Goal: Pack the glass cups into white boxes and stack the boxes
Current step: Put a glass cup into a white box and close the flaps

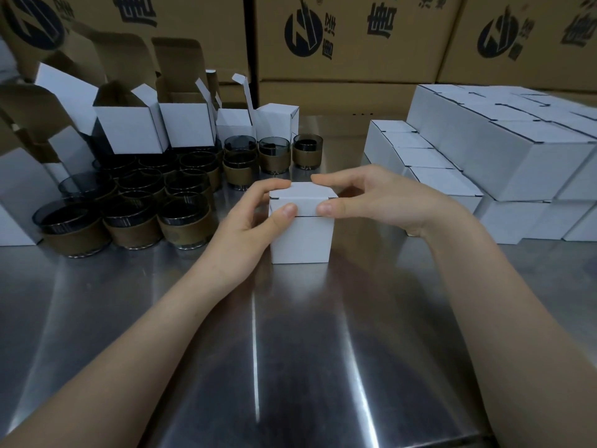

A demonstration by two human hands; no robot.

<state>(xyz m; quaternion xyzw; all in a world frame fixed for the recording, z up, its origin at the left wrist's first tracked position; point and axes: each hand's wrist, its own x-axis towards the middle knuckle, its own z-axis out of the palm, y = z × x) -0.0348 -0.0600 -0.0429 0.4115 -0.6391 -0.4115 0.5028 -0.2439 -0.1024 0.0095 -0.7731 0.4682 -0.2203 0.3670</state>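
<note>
Centre: small white cardboard box (300, 234) on the brushed steel table (290, 350), near edge of the work area. left hand (255, 215) on its left side, right hand (371, 198) on its right, thumbs on the front face, fingers over the top. Left of it: dark glass cups with brown sleeves (129, 202), clustered on the table. Behind and left of those: open white cardboard boxes (129, 127). Right of centre: closed white cardboard boxes (500, 156), stacked in tiers, low row nearest, taller rows beyond. Behind everything: large brown corrugated cartons (355, 37), stacked as a wall.
</note>
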